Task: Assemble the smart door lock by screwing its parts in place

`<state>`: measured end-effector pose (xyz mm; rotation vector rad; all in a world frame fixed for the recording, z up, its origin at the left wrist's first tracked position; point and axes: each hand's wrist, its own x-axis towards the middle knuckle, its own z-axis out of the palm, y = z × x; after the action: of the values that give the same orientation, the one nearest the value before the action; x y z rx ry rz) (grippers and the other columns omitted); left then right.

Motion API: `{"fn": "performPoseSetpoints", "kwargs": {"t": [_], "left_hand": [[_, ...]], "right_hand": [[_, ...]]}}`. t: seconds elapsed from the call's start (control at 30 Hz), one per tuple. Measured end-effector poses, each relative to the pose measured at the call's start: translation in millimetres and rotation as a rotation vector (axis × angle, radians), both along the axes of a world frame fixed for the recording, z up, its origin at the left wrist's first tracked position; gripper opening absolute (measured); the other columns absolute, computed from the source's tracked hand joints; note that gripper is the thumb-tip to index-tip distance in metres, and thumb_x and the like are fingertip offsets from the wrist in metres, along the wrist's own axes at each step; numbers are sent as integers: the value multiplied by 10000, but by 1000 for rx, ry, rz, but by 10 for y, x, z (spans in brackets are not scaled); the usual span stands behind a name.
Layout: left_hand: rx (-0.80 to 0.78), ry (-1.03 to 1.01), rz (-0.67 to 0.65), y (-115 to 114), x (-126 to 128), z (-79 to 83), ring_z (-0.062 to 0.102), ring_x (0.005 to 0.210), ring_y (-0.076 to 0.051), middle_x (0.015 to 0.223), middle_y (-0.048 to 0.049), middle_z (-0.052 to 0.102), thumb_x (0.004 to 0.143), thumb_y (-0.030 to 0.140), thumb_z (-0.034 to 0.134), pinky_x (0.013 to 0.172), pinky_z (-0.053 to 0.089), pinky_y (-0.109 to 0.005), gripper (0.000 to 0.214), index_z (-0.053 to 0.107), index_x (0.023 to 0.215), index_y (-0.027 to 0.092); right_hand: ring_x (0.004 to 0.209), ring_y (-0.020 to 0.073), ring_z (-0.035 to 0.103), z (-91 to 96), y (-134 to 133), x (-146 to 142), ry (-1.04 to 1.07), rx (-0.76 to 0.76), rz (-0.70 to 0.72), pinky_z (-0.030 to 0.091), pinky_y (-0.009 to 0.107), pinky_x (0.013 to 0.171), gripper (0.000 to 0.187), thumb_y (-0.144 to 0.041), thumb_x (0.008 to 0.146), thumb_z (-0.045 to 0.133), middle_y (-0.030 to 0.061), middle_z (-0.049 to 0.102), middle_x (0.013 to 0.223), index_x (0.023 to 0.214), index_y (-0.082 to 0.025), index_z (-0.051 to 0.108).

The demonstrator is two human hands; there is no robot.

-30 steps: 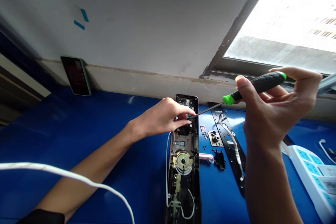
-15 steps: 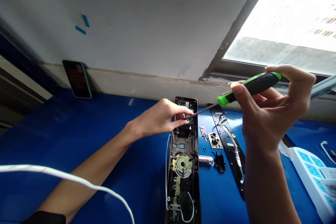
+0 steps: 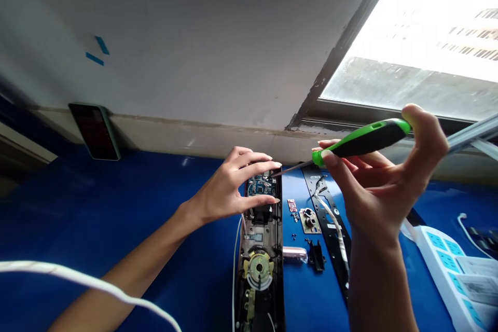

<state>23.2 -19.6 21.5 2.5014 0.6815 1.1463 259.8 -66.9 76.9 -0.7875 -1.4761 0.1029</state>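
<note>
My right hand point(image 3: 385, 181) grips a green and black screwdriver point(image 3: 365, 140), one finger bent over the handle's end. The thin shaft slants down to the left, and its tip is at the blue circuit board point(image 3: 261, 185) in the upper end of a long black housing point(image 3: 275, 249). My left hand point(image 3: 229, 184) lies across that end, its fingers spread above the board and its thumb stretched below them toward the right rim. Nothing shows between these fingers. Lower in the housing sits a round brass-coloured part point(image 3: 259, 268).
Right of the housing lie small screws point(image 3: 294, 217), a red board point(image 3: 292, 205), a tan board point(image 3: 310, 221), a black bracket point(image 3: 317, 256) and a long black plate point(image 3: 329, 218). A power strip point(image 3: 447, 264) is at right. A phone point(image 3: 95, 131) leans on the wall. A white cable point(image 3: 97, 282) crosses the lower left.
My left hand has opened from a pinch near the screwdriver tip to spread fingers over the board. The screwdriver has turned slightly flatter. The whole view has shifted.
</note>
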Motion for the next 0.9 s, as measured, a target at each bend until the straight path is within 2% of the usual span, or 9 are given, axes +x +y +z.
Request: {"fn": "performPoseSetpoints", "kwargs": {"t": [0.1, 0.27, 0.37, 0.5, 0.63, 0.77, 0.9], "left_hand": [[-65, 28, 76, 55, -9, -52, 484, 1406, -326, 1508, -97, 587, 927, 509, 785, 1183, 478, -558, 578, 625, 1442, 303], [-240, 81, 124, 101, 20, -157, 394, 1518, -333, 1620, -69, 453, 984, 498, 713, 1225, 444, -570, 495, 601, 1446, 361], [-337, 102, 90, 111, 64, -186, 445, 1501, -314, 1625, -55, 447, 996, 471, 697, 1226, 455, -543, 448, 608, 1422, 365], [-417, 117, 51, 113, 102, -201, 537, 1436, -271, 1560, -47, 514, 1012, 435, 671, 1220, 477, -465, 383, 637, 1380, 335], [-416, 110, 47, 105, 110, -198, 577, 1393, -261, 1502, -58, 550, 1016, 419, 661, 1200, 501, -428, 365, 658, 1365, 311], [-411, 114, 40, 88, 113, -190, 592, 1379, -269, 1498, -75, 547, 1022, 421, 651, 1191, 516, -436, 361, 664, 1363, 300], [-384, 104, 54, 81, 110, -192, 598, 1373, -283, 1493, -87, 561, 1013, 408, 667, 1194, 517, -460, 360, 666, 1352, 286]], "right_hand": [[972, 250, 795, 42, 25, 26, -15, 41, -57, 751, 426, 848, 811, -33, 739, 851, 37, 403, 1534, 1432, -382, 615], [998, 257, 783, 64, 76, 20, -121, 83, -53, 763, 420, 805, 807, 8, 764, 787, 62, 453, 1505, 1474, -323, 594], [1003, 247, 787, 31, 91, -16, -174, 71, -27, 761, 426, 837, 828, 36, 778, 762, 64, 467, 1518, 1504, -302, 555], [1011, 238, 792, -10, 103, -53, -181, 48, 1, 751, 410, 852, 855, 64, 769, 762, 84, 530, 1505, 1525, -262, 532], [988, 241, 798, -56, 118, -73, -186, 24, -3, 743, 441, 841, 865, 47, 783, 757, 84, 593, 1495, 1541, -295, 515], [1015, 290, 793, -110, 139, -78, -168, 18, -26, 735, 488, 809, 827, -28, 791, 798, 88, 640, 1470, 1519, -331, 550], [939, 251, 778, -119, 169, -81, -253, 76, -87, 720, 416, 732, 911, -83, 776, 862, 43, 710, 1392, 1545, -420, 507]]}}
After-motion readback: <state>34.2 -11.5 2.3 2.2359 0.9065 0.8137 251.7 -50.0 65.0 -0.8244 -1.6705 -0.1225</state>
